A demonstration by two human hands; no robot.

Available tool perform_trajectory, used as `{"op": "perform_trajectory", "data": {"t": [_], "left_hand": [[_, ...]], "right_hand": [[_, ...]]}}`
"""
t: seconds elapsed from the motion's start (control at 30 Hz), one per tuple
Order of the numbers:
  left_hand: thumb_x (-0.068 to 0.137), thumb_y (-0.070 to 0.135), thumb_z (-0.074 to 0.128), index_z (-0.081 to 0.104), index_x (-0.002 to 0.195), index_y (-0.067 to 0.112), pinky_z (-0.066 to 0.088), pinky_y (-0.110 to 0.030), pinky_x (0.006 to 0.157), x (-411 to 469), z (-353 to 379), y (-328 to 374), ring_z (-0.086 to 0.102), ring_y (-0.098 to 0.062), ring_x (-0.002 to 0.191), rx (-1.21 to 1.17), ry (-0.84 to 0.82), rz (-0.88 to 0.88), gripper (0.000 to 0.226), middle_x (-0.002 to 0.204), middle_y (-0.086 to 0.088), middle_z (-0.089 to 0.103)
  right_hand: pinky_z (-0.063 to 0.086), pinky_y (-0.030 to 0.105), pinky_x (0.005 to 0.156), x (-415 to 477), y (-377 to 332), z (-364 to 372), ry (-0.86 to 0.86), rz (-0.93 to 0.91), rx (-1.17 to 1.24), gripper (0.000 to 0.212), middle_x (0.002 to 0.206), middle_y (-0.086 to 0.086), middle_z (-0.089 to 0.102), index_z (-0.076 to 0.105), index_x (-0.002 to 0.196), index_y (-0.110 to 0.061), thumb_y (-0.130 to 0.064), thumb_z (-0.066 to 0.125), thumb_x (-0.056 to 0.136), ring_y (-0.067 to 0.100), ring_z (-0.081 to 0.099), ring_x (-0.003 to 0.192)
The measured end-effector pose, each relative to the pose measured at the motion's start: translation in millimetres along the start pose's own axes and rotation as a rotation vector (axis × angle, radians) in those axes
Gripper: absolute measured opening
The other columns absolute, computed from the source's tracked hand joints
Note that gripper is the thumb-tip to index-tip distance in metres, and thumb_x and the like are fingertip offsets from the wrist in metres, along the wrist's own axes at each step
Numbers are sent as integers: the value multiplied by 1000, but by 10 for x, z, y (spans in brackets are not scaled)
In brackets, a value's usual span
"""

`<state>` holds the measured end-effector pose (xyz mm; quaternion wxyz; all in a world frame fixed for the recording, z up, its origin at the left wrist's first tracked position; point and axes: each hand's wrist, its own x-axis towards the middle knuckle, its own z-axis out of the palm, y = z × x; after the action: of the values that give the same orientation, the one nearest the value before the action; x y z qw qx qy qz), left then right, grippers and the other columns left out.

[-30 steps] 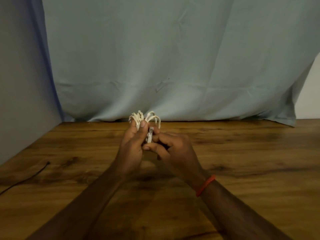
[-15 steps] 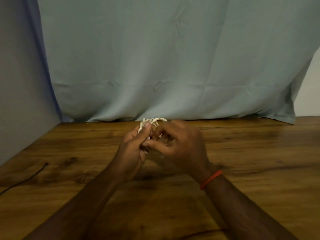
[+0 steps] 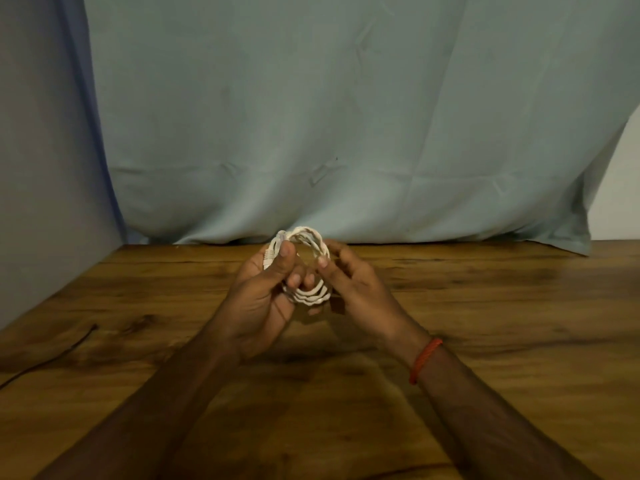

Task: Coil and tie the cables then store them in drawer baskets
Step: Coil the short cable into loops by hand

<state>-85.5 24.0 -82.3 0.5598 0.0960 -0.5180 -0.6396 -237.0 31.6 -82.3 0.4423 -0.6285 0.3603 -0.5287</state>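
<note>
A wooden table (image 3: 485, 341) with a dark, knotted grain is seen across the lower half of the view. Behind its far edge a pale blue-grey cloth (image 3: 346, 116) is hung as a backdrop. It is marked with fold creases, and its lower hem is laid on the tabletop, bunched at the right corner. On the left the table is bordered by a plain grey wall (image 3: 41, 168). A strip of white wall (image 3: 623, 185) is left uncovered at the far right.
</note>
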Motion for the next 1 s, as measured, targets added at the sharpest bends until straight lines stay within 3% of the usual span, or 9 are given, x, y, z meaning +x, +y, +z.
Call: {"op": "perform_trajectory", "data": {"t": [0.1,0.2,0.3,0.43,0.53,0.6,0.77,0.93,1.0], "left_hand": [[78,41,83,51,85,8,46,-43,66,-22,-42,39,51,-19,66,-62,-77,-27,46,61,-3,44],[82,36,80,51,81,9,46,-47,68,-27,-26,31,50,-20,65,-83,-115,-48,40,59,-2,43],[76,39,84,59,77,8,49,-48,73,-10,-19,5,51,-21,66,4,-64,-42,41,60,-5,44],[67,55,86,70,79,9,52,-25,62,2,-126,35,54,-14,59,253,26,-33,51,61,-7,50],[71,60,81,66,70,11,50,-22,62,-3,-197,43,54,-13,59,326,-8,-49,52,62,-8,55],[73,61,79,65,69,11,50,-24,64,-4,-214,52,55,-16,62,342,-54,-89,52,64,-10,57],[83,49,70,48,59,12,45,-28,61,-2,-161,27,46,-19,56,184,72,-130,49,51,-9,43],[92,45,49,44,57,15,48,-29,60,3,-106,7,46,-18,53,-23,160,-250,46,47,-2,38],[93,47,46,46,56,16,51,-31,64,6,-80,-5,50,-17,54,-80,149,-273,48,47,-1,40]], "right_hand": [[56,26,57,14,-51,4,-25,136,177,34,100,8,71,56,133,-11,-11,58,99,16,68,79],[48,23,50,11,-43,-1,-53,190,192,29,85,7,70,59,125,-2,-2,55,96,14,63,67],[44,22,48,-2,-50,-14,9,61,-60,28,82,-1,69,63,114,-11,2,49,94,8,60,62],[52,29,68,-27,-68,-94,83,-214,-530,29,94,-6,70,56,119,-21,-18,50,91,8,66,82],[50,37,64,-54,-46,-83,85,-233,-590,18,84,-4,67,53,109,-18,-24,48,93,10,63,72],[48,31,63,-52,-21,-71,97,-242,-572,9,82,-8,64,52,106,-17,-24,51,101,5,62,72],[51,22,73,-55,-6,-42,65,-201,-528,17,96,-11,70,58,108,-21,-33,61,97,-2,65,88],[51,25,67,-12,17,-32,56,-106,-487,25,89,-10,73,66,101,-23,-43,66,86,1,68,81],[48,22,57,8,-17,-58,15,-47,-404,21,79,-10,73,70,99,-22,-40,68,89,-1,66,66]]}}
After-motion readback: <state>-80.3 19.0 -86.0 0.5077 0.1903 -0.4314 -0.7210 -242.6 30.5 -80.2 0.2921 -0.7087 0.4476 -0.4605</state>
